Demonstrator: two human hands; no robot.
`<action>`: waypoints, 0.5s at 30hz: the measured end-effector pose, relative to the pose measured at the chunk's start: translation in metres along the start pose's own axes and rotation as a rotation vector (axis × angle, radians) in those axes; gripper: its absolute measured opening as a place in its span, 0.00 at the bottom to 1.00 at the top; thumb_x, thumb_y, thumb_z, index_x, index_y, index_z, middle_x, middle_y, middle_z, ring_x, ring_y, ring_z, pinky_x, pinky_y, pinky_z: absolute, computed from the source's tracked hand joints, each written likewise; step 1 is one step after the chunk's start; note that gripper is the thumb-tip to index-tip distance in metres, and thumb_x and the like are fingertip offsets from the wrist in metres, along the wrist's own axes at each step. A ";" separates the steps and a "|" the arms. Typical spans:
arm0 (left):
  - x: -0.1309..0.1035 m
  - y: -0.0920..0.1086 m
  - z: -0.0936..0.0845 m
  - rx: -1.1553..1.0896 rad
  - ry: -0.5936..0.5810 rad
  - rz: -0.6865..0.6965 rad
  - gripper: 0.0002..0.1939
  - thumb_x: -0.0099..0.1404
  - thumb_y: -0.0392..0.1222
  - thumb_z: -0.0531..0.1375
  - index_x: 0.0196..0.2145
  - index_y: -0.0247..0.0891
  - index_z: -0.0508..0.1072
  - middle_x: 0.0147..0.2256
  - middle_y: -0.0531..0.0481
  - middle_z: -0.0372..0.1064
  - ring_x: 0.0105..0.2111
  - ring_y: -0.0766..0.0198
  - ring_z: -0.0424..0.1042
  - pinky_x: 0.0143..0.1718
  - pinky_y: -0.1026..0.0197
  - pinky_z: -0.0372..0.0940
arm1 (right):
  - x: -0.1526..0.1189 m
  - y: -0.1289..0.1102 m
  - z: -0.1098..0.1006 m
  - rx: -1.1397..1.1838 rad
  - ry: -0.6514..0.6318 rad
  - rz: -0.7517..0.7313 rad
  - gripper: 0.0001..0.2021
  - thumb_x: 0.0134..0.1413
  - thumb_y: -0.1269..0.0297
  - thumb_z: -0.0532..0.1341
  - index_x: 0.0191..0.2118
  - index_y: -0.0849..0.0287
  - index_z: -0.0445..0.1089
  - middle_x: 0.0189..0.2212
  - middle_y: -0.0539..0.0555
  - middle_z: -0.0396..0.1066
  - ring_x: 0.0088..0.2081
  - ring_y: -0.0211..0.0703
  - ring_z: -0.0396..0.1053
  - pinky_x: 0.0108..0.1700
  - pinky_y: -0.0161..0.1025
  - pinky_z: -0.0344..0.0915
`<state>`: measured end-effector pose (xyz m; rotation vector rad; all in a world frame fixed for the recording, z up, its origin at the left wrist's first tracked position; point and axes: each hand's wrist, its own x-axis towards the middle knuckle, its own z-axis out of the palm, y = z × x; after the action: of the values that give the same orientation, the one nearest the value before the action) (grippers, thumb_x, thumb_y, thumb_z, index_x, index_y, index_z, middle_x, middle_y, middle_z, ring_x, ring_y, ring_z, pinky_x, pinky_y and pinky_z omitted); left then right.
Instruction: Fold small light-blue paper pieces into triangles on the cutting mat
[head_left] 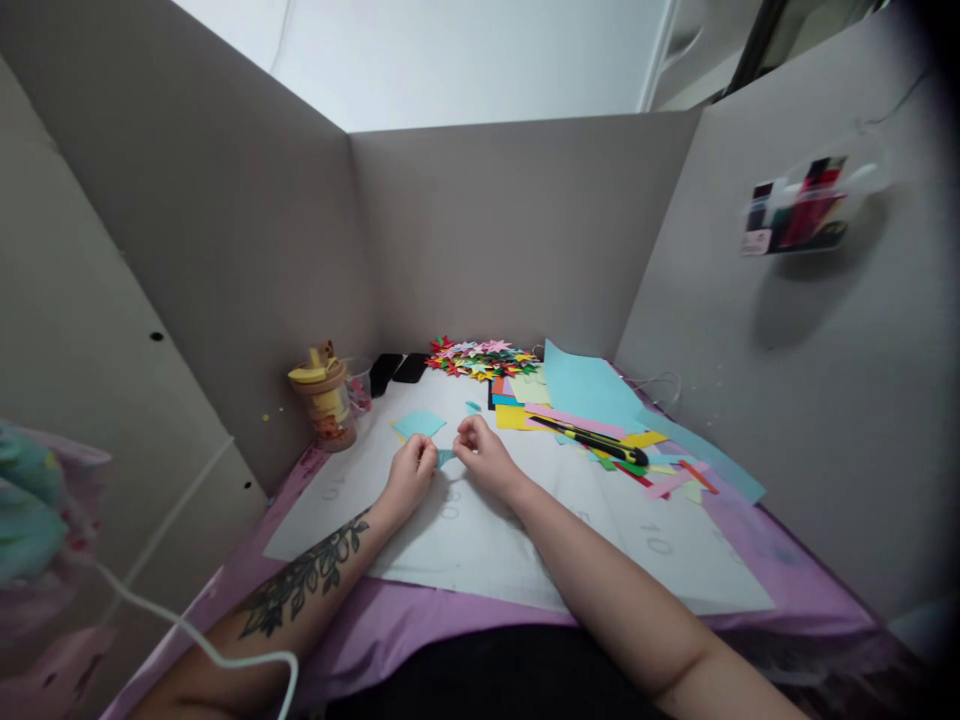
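Note:
Above the white sheet (pixel 480 560), both hands are close together at the ends of a small piece of blue paper (pixel 445 458). My left hand (pixel 412 468) is closed, pinching its left end. Fingers of my right hand (pixel 484 456) are curled and pinch the right end. How the paper is folded is too small to tell. Just beyond my left hand lie light blue paper squares (pixel 420 423) with a yellow edge under them. A tiny blue folded piece (pixel 472 407) rests beyond my right hand.
Several colourful folded paper stars (pixel 480 358) are piled at the back. To the right lie a yellow-black utility knife (pixel 592 440), paper strips (pixel 671 484) and a large blue sheet (pixel 585 385). A brown-yellow cup (pixel 328 405) and black flat objects (pixel 410 368) stand left. Grey panels surround the table.

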<state>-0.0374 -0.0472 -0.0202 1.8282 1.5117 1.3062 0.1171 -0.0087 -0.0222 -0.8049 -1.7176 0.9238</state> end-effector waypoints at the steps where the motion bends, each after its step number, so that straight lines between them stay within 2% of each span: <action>1: 0.000 0.000 -0.001 -0.003 0.009 -0.006 0.08 0.61 0.42 0.49 0.26 0.39 0.61 0.19 0.57 0.59 0.21 0.66 0.60 0.25 0.64 0.53 | 0.001 0.001 -0.002 0.001 0.007 0.003 0.08 0.48 0.67 0.53 0.36 0.56 0.55 0.23 0.44 0.59 0.25 0.36 0.59 0.30 0.34 0.58; 4: 0.002 -0.002 -0.002 -0.006 0.044 -0.020 0.10 0.62 0.43 0.49 0.26 0.39 0.61 0.19 0.56 0.60 0.22 0.66 0.61 0.25 0.64 0.54 | 0.003 0.004 -0.005 -0.028 0.064 0.013 0.08 0.48 0.67 0.53 0.36 0.56 0.55 0.24 0.45 0.60 0.26 0.36 0.60 0.31 0.35 0.59; 7: 0.003 -0.003 -0.001 -0.004 0.043 -0.014 0.10 0.62 0.44 0.49 0.26 0.38 0.62 0.20 0.56 0.60 0.22 0.66 0.61 0.25 0.64 0.55 | 0.001 0.004 -0.003 -0.104 0.112 -0.036 0.08 0.48 0.69 0.53 0.38 0.57 0.57 0.28 0.47 0.63 0.31 0.38 0.64 0.37 0.38 0.61; 9: 0.002 -0.004 0.000 0.005 -0.001 0.011 0.10 0.62 0.44 0.50 0.26 0.38 0.63 0.21 0.56 0.61 0.22 0.66 0.61 0.26 0.65 0.55 | -0.003 0.002 0.003 -0.155 0.065 -0.089 0.10 0.47 0.69 0.54 0.39 0.57 0.59 0.31 0.49 0.65 0.35 0.39 0.65 0.40 0.39 0.61; 11: 0.001 -0.004 0.002 0.014 -0.049 0.060 0.10 0.62 0.44 0.50 0.27 0.37 0.64 0.23 0.54 0.63 0.24 0.66 0.62 0.27 0.65 0.56 | -0.006 0.002 0.010 -0.187 0.000 -0.104 0.11 0.48 0.70 0.54 0.40 0.57 0.59 0.31 0.49 0.66 0.34 0.39 0.64 0.39 0.38 0.60; 15: 0.001 -0.004 0.002 0.023 -0.070 0.094 0.09 0.61 0.43 0.51 0.29 0.36 0.67 0.27 0.52 0.66 0.26 0.66 0.64 0.29 0.65 0.58 | -0.007 0.004 0.016 -0.150 -0.002 -0.026 0.09 0.47 0.70 0.53 0.37 0.57 0.59 0.25 0.46 0.63 0.28 0.37 0.62 0.33 0.35 0.59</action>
<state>-0.0378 -0.0451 -0.0236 1.9598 1.4254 1.2576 0.1045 -0.0164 -0.0322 -0.8778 -1.8105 0.7852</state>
